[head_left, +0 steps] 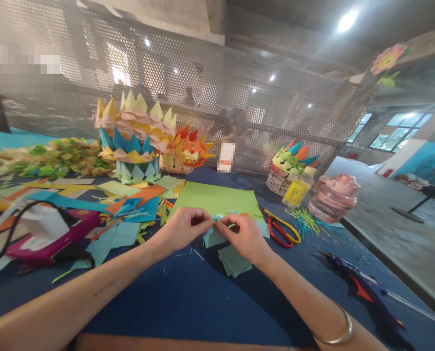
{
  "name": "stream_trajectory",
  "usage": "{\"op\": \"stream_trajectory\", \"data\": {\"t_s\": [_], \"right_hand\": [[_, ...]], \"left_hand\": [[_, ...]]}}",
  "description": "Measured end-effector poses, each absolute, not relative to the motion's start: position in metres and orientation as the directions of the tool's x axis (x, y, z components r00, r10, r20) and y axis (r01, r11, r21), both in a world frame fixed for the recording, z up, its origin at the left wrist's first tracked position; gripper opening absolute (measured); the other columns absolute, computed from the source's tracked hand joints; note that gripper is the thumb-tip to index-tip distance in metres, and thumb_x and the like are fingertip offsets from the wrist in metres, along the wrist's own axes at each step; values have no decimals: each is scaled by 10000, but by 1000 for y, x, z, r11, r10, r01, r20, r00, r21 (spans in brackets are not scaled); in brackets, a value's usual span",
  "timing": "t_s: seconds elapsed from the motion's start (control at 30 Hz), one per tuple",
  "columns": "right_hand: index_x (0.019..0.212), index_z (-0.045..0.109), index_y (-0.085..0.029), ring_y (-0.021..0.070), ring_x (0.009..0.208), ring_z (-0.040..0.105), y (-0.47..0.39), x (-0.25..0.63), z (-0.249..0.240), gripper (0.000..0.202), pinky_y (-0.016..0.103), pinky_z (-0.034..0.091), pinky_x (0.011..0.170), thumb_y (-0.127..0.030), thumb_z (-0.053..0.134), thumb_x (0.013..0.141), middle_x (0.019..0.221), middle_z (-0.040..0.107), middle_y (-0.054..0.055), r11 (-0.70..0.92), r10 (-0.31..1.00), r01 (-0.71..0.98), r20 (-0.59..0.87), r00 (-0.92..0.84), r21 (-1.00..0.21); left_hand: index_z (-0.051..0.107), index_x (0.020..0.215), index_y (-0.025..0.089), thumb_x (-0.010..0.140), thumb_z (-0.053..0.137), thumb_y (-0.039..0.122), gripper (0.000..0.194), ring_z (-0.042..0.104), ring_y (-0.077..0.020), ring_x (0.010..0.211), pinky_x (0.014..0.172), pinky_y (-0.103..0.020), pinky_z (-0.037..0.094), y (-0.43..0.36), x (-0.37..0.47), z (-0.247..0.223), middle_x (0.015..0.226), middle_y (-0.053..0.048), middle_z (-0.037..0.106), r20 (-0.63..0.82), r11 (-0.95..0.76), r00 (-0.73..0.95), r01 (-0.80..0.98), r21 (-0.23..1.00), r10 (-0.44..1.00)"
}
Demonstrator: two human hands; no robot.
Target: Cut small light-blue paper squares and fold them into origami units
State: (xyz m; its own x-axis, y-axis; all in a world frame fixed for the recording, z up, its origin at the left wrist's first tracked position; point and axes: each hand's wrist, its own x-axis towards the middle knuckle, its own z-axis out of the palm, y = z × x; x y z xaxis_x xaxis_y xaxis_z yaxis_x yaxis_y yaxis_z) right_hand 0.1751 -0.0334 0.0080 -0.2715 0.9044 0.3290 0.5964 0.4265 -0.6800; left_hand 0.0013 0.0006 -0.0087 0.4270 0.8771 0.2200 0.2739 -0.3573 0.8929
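Observation:
My left hand [191, 226] and my right hand [243, 235] meet at the middle of the table, fingertips pinched on a small light-blue paper piece [217, 219]. Most of that piece is hidden by the fingers. Behind them lies a green sheet [217, 195]. More pale blue paper [212, 237] shows under the fingers. A stack of blue-green paper squares [235, 262] rests just below my right hand. Scissors with red and yellow handles [283, 231] lie to the right of my right hand.
Folded-paper crowns [135, 131], loose leaf-like pieces [71, 158] and paper strips [71, 201] cover the left. A magenta device [52, 239] trails a black cable. On the right are a glue gun [363, 282], pink bottle [333, 197], yellow-labelled bottle [298, 187] and paper-filled basket [279, 179].

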Motion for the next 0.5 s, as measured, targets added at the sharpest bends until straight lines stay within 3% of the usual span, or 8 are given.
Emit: {"op": "stream_trajectory", "data": {"t_s": [0.27, 0.5], "right_hand": [[662, 571, -163, 111, 572, 503, -37, 172, 13, 197, 218, 380, 547, -265, 507, 818, 602, 578, -1, 487, 855, 710, 445, -268, -509], [728, 592, -159, 115, 603, 530, -36, 171, 11, 248, 207, 409, 552, -356, 481, 832, 657, 603, 7, 446, 888, 648, 399, -230, -617]], "left_hand": [[611, 706, 149, 731, 538, 357, 222, 482, -103, 560, 530, -207, 367, -9, 5, 0, 598, 10, 557, 209, -310, 427, 180, 934, 880], [599, 678, 151, 717, 552, 365, 222, 484, -107, 551, 521, -213, 374, -10, 5, 6, 567, 10, 549, 217, -290, 348, 174, 941, 912]]}}
